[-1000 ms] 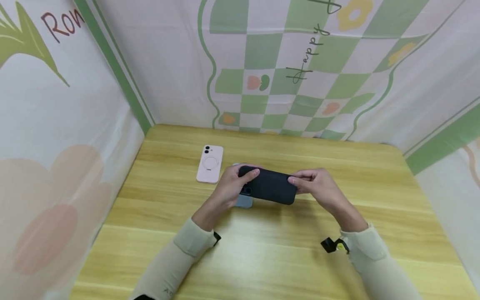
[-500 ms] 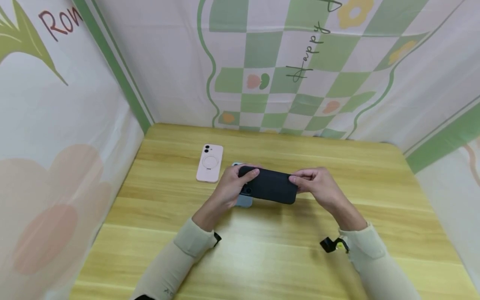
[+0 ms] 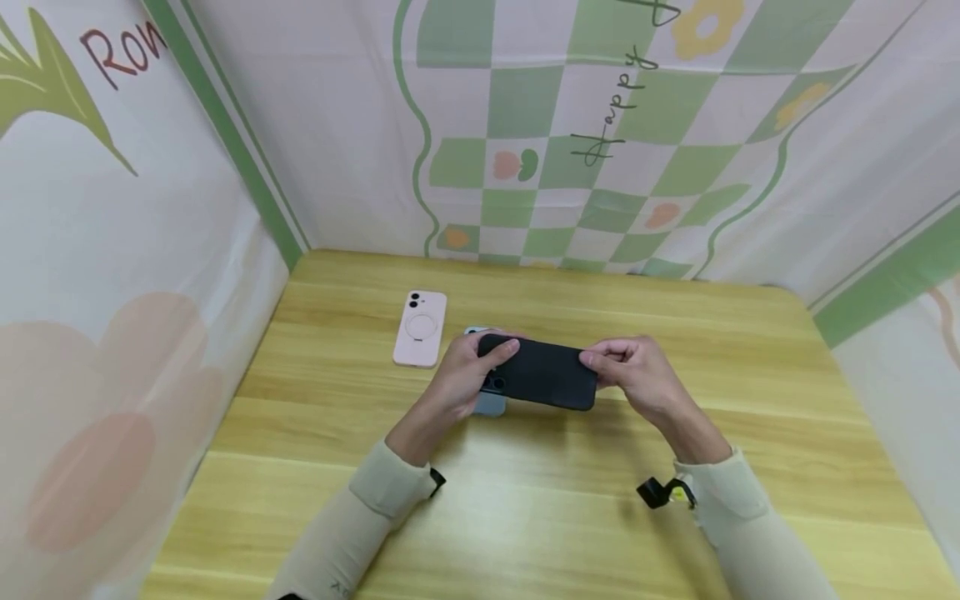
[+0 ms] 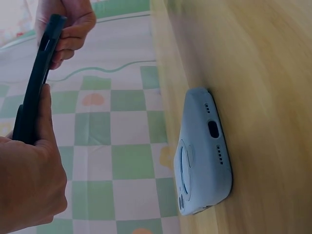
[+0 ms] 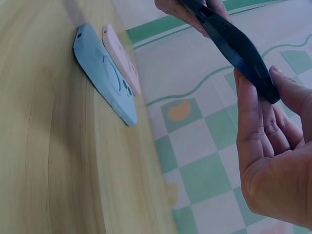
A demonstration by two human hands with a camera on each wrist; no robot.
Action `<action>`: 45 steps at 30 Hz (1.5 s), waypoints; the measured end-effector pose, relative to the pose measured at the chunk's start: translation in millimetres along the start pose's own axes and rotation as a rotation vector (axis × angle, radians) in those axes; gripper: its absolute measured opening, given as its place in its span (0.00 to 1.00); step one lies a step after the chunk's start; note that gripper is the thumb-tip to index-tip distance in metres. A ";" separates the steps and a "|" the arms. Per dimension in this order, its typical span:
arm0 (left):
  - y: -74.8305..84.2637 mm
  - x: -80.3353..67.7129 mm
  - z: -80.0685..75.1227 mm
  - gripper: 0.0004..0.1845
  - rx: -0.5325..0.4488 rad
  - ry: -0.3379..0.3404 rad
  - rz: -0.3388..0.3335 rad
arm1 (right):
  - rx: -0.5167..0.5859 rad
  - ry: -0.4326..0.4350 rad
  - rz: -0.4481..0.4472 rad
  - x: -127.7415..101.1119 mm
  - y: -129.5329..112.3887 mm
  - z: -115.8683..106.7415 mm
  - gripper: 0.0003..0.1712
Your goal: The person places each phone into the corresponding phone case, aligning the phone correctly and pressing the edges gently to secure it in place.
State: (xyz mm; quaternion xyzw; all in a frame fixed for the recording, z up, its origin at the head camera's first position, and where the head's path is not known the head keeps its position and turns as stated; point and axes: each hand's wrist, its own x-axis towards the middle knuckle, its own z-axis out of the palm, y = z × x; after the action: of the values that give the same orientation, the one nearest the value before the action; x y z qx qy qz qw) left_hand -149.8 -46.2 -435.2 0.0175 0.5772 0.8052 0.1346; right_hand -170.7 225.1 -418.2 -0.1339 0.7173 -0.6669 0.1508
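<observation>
Both hands hold up a black phone case [image 3: 551,375] sideways over the table, its back towards the head camera. My left hand [image 3: 457,377] grips the camera end, thumb lying on the back. At the other end my right hand [image 3: 639,377] pinches a corner between thumb and fingers. The left wrist view gives the case [image 4: 35,87] edge-on, with a slot in its rim. From the right wrist, the case [image 5: 239,51] looks thin and slightly bowed; whether a phone sits inside, I cannot tell.
A light blue phone [image 3: 491,405] lies on the wooden table [image 3: 525,517], partly hidden beneath the left hand and the case. Left of it is a pink phone [image 3: 420,329] with a ring on its back. Printed cloth walls [image 3: 337,150] stand behind and at both sides.
</observation>
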 end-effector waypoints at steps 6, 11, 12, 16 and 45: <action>1.3 -0.9 1.7 0.18 -0.008 0.006 0.009 | 0.027 0.056 0.049 -1.4 -1.3 3.7 0.07; 2.0 -1.4 2.6 0.17 -0.017 0.032 -0.003 | 0.033 0.117 0.109 -2.7 -2.0 7.8 0.05; 1.9 -1.4 2.7 0.17 -0.018 0.039 -0.009 | 0.029 0.123 0.117 -3.0 -1.9 8.3 0.05; 1.5 -1.5 2.1 0.15 -0.025 0.077 -0.029 | -0.017 0.124 0.144 -4.3 -0.5 9.7 0.08; 3.2 -2.0 -4.3 0.16 -0.080 0.145 -0.027 | -0.043 -0.099 0.131 -14.3 17.1 15.8 0.17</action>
State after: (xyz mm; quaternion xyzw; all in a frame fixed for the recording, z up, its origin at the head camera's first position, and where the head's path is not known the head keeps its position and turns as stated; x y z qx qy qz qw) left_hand -149.3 -51.6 -433.3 -0.0539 0.5528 0.8250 0.1040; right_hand -151.2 217.5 -435.7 -0.1226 0.7304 -0.6326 0.2267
